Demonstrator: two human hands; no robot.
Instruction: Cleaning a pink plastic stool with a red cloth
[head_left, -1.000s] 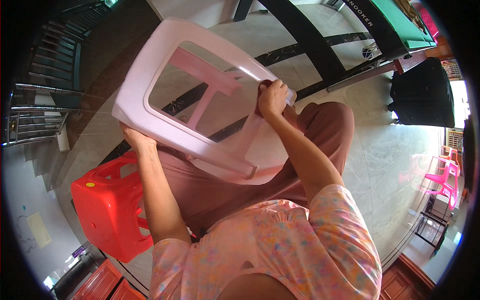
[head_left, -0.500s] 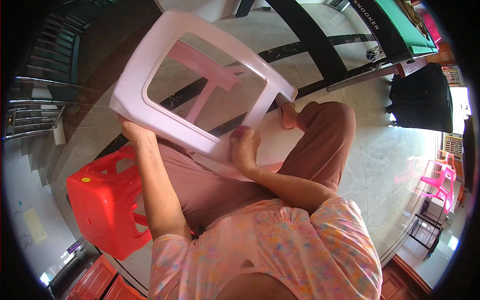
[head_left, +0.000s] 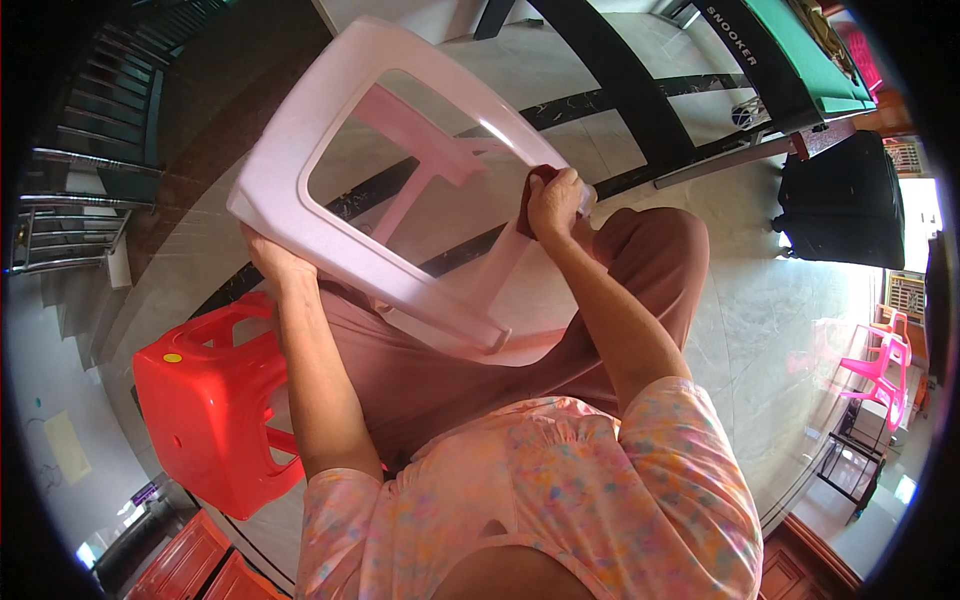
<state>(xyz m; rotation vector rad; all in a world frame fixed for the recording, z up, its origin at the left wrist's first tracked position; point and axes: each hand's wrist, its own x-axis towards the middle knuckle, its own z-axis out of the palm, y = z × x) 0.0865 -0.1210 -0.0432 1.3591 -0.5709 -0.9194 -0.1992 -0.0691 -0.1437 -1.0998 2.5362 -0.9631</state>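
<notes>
A pale pink plastic stool [head_left: 290, 190] lies tilted over my lap, its open-framed side facing up. My left hand [head_left: 281, 262] grips its near left edge, with the fingers partly hidden behind the plastic. My right hand [head_left: 557, 203] is closed around a dark red cloth [head_left: 530, 210] and presses it to the end of the stool's right-hand far leg. Through the frame's opening, another leg and a crosspiece show.
On my left stands a red plastic stool [head_left: 215, 400]. A snooker table [head_left: 770, 65] with black legs is at the far right, near a black suitcase [head_left: 840, 195]. Pink chairs [head_left: 880, 365] stand farther right, and metal railings [head_left: 80, 205] line the left.
My right hand has moved with the cloth up and to the right, from the near corner of the pink stool to the far leg end. The stool has shifted slightly right.
</notes>
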